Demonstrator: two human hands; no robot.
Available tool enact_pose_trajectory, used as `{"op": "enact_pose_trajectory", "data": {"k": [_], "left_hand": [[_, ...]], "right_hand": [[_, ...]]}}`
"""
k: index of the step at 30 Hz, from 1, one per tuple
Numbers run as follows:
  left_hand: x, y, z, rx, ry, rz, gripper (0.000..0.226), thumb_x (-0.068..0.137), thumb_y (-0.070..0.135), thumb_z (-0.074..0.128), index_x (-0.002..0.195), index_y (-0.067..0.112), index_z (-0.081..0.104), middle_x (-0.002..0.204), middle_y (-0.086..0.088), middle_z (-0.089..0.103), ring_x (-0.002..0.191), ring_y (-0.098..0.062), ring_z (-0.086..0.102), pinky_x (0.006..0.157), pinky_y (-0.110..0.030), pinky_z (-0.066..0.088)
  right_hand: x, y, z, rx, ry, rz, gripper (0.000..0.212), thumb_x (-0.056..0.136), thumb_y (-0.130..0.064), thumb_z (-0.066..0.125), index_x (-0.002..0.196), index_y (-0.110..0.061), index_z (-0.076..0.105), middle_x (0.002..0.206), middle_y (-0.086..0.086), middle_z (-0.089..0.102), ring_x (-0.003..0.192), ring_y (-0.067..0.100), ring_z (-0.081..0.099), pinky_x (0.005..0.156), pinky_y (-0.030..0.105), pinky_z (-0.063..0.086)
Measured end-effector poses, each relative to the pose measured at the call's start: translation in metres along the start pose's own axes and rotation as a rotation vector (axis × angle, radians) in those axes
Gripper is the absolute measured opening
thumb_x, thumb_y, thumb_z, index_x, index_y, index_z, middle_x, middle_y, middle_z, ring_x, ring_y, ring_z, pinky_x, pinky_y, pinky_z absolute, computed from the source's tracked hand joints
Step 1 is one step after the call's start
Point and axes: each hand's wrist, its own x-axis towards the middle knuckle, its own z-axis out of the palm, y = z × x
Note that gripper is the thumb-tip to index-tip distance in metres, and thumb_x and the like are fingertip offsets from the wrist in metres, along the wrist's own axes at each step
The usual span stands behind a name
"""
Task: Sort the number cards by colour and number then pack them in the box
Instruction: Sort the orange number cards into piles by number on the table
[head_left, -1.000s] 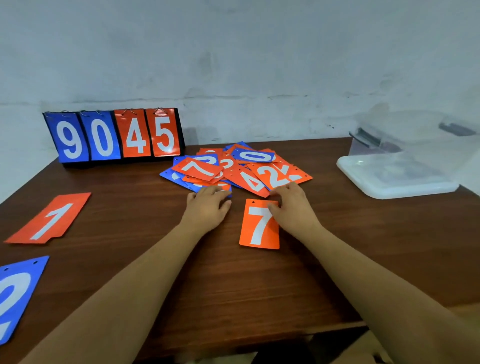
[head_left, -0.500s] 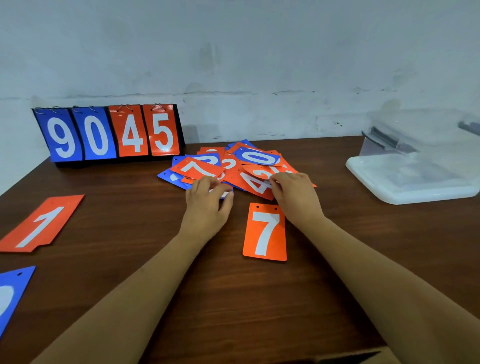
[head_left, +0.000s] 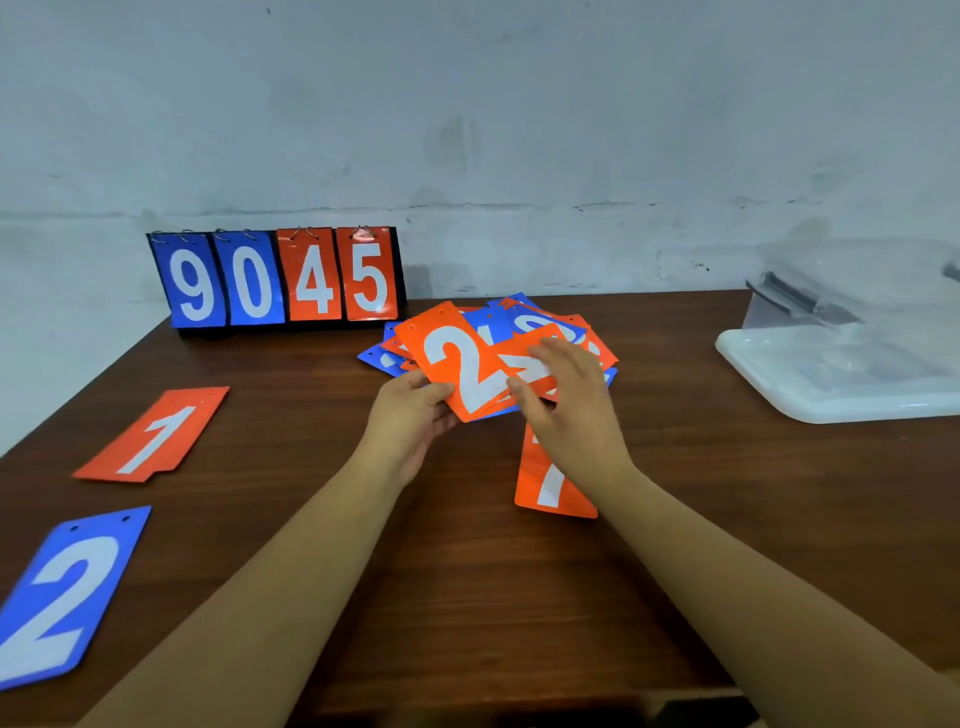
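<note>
the orange plastic card numbered 2 (head_left: 452, 358) has come up off the loose orange-and-blue card heap (head_left: 589, 335), pinched in the left hand (head_left: 410, 415) just above it; the right hand (head_left: 571, 410) pinches another orange card (head_left: 524, 364); sorting looks barely begun

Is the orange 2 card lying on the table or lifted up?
Lifted: the left hand grips the orange 2 card, tilted above the pile.

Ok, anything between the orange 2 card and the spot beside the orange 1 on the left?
Nothing visible. The left hand grips the orange 2 card at its lower edge, and only bare table lies between it and the orange 1 card. The right hand is on the other side.
</note>
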Motion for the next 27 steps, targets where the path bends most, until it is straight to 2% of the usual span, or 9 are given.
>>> {"op": "enact_pose_trajectory", "data": {"k": [3, 6, 10, 14, 18, 21, 23, 25, 27], "left_hand": [[-0.015, 0.007, -0.018, 0.024, 0.012, -0.003, 0.022, 0.097, 0.007, 0.055, 0.116, 0.012, 0.063, 0.11, -0.005, 0.072, 0.099, -0.02, 0.071, 0.083, -0.037, 0.057], [-0.034, 0.012, -0.037, 0.056, -0.03, 0.0, 0.025, 0.096, 0.01, 0.056, 0.12, 0.014, 0.062, 0.113, -0.004, 0.072, 0.103, -0.021, 0.069, 0.089, -0.04, 0.056], [-0.05, 0.017, -0.074, 0.129, 0.087, 0.02, 0.025, 0.096, 0.011, 0.057, 0.12, 0.015, 0.062, 0.113, -0.003, 0.072, 0.099, -0.019, 0.071, 0.085, -0.039, 0.057], [-0.065, 0.027, -0.114, 0.408, 0.362, 0.103, 0.036, 0.095, 0.015, 0.058, 0.131, 0.012, 0.058, 0.127, -0.001, 0.063, 0.113, -0.018, 0.062, 0.098, -0.037, 0.049], [-0.083, 0.04, -0.146, 0.577, 0.515, 0.163, 0.03, 0.094, 0.014, 0.058, 0.123, 0.006, 0.061, 0.124, -0.007, 0.063, 0.114, -0.024, 0.057, 0.089, -0.033, 0.042], [-0.093, 0.043, -0.16, 0.597, 0.47, 0.173, 0.009, 0.092, 0.015, 0.063, 0.098, 0.012, 0.067, 0.103, 0.0, 0.067, 0.097, -0.019, 0.059, 0.086, -0.033, 0.045], [-0.098, 0.043, -0.166, 0.516, 0.392, 0.168, 0.005, 0.091, 0.017, 0.066, 0.085, 0.017, 0.066, 0.094, 0.004, 0.07, 0.092, -0.018, 0.066, 0.084, -0.034, 0.053], [-0.104, 0.042, -0.167, 0.405, 0.287, 0.134, 0.006, 0.09, 0.019, 0.067, 0.088, 0.014, 0.068, 0.098, -0.003, 0.073, 0.089, -0.017, 0.07, 0.079, -0.031, 0.056], [-0.109, 0.04, -0.166, 0.375, 0.21, 0.101, 0.009, 0.09, 0.021, 0.067, 0.094, 0.013, 0.07, 0.101, -0.003, 0.074, 0.09, -0.017, 0.072, 0.077, -0.03, 0.057]], "right_hand": [[0.006, -0.02, -0.005, 0.227, -0.004, 0.451, 0.064, 0.088, -0.049, 0.063, 0.141, -0.018, 0.043, 0.142, 0.001, 0.045, 0.13, 0.016, 0.042, 0.103, 0.031, 0.04], [0.007, -0.032, -0.001, 0.372, -0.1, 0.608, 0.065, 0.088, -0.034, 0.069, 0.143, -0.014, 0.04, 0.137, -0.001, 0.05, 0.126, 0.018, 0.049, 0.102, 0.04, 0.047], [0.001, -0.051, 0.009, 0.486, -0.146, 0.568, 0.03, 0.09, -0.014, 0.066, 0.118, -0.013, 0.057, 0.115, -0.001, 0.062, 0.097, 0.014, 0.065, 0.075, 0.027, 0.058], [-0.004, -0.068, 0.016, 0.47, -0.205, 0.639, 0.05, 0.092, -0.02, 0.063, 0.138, -0.014, 0.046, 0.133, -0.001, 0.054, 0.112, 0.024, 0.06, 0.082, 0.045, 0.059], [-0.007, -0.08, 0.02, 0.614, -0.144, 0.681, 0.046, 0.09, -0.017, 0.065, 0.133, -0.013, 0.051, 0.13, 0.005, 0.057, 0.095, 0.022, 0.068, 0.068, 0.036, 0.061], [-0.009, -0.095, 0.024, 0.692, -0.173, 0.675, 0.047, 0.082, -0.021, 0.077, 0.125, -0.016, 0.058, 0.122, 0.004, 0.061, 0.094, 0.021, 0.068, 0.063, 0.03, 0.057], [-0.011, -0.106, 0.03, 0.696, -0.247, 0.652, 0.032, 0.079, -0.023, 0.079, 0.107, -0.019, 0.066, 0.11, 0.004, 0.069, 0.093, 0.02, 0.069, 0.069, 0.031, 0.056], [-0.017, -0.118, 0.034, 0.711, -0.329, 0.649, 0.012, 0.083, -0.021, 0.076, 0.09, -0.022, 0.067, 0.097, 0.001, 0.073, 0.087, 0.016, 0.071, 0.076, 0.031, 0.057], [-0.021, -0.125, 0.04, 0.696, -0.379, 0.657, 0.008, 0.085, -0.023, 0.073, 0.088, -0.022, 0.066, 0.095, 0.002, 0.074, 0.082, 0.015, 0.072, 0.075, 0.032, 0.058]]}}
